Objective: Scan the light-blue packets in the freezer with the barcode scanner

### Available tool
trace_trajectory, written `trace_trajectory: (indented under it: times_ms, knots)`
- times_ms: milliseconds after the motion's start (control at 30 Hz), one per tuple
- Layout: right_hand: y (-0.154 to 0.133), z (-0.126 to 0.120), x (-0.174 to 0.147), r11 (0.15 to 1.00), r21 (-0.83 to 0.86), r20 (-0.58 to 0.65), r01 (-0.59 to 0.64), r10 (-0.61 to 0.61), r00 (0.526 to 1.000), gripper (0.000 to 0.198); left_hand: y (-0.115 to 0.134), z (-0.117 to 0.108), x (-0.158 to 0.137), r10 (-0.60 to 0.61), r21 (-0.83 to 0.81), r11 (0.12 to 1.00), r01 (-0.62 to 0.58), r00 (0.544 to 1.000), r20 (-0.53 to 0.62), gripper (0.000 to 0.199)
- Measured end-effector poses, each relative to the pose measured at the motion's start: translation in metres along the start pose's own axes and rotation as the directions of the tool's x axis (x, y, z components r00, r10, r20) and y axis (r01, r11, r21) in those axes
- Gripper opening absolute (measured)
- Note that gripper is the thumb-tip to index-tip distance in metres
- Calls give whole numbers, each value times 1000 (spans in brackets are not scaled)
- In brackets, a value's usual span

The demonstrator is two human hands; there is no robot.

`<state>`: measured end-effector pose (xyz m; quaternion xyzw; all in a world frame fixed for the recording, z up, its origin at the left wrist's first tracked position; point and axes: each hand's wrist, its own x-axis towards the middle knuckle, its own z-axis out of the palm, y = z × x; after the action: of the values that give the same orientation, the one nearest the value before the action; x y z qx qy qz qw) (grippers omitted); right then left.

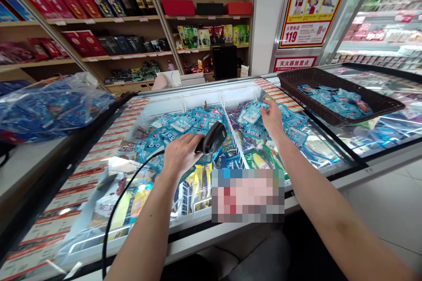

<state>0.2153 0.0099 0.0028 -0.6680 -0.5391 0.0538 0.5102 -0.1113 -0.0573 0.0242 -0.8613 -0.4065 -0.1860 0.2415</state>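
My left hand [180,151] is closed around the handle of a black barcode scanner [216,137], whose cable runs down and to the left. The scanner's head is over the freezer, above piles of small blue packets [184,122]. To the right, my right hand [273,117] pinches the edge of one blue packet [253,112] between thumb and fingers. More blue packets lie beneath and around it on the freezer's right side. A white wire divider [234,134] separates the two heaps.
A brown basket [389,101] holding more blue packets rests on the freezer at right. On the left lies a clear plastic bag [52,105] of blue packages. Price labels [49,224] line the glass. Stocked shelves [105,19] stand behind.
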Motion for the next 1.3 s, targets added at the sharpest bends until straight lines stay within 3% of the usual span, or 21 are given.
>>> trace_trajectory:
  times_ms: [300, 500, 667, 933, 1033, 1133, 1233, 1300]
  knots:
    - [-4, -10, -4, 941, -337, 20, -41, 51, 999, 28, -7, 1, -3, -110, 62, 992, 109, 994, 12, 31]
    - [-6, -9, -12, 870, -487, 70, 82, -55, 996, 49, -8, 2, -4, -132, 80, 988, 129, 991, 25, 33]
    - [-11, -9, -20, 886, -447, 9, 119, -129, 992, 44, -9, 4, -5, -143, 61, 988, 141, 990, 21, 33]
    - [-26, 0, -28, 847, -344, 199, 406, -357, 913, 27, -10, 4, -5, -168, 56, 984, 167, 986, 11, 33]
    - [-36, 4, -35, 813, -212, 366, 542, -448, 816, 33, -10, 1, -4, -173, 77, 982, 172, 985, 11, 32]
    - [-43, 10, -44, 719, -51, 541, 693, -563, 625, 40, -10, 0, -3, -167, 91, 982, 165, 986, 10, 31]
    - [-45, 15, -52, 636, 72, 653, 768, -612, 446, 42, -10, 1, -4, -165, 98, 982, 163, 986, 10, 31]
    - [-45, 17, -53, 623, 114, 679, 774, -617, 397, 39, -10, 1, -4, -162, 97, 982, 160, 987, 16, 32]
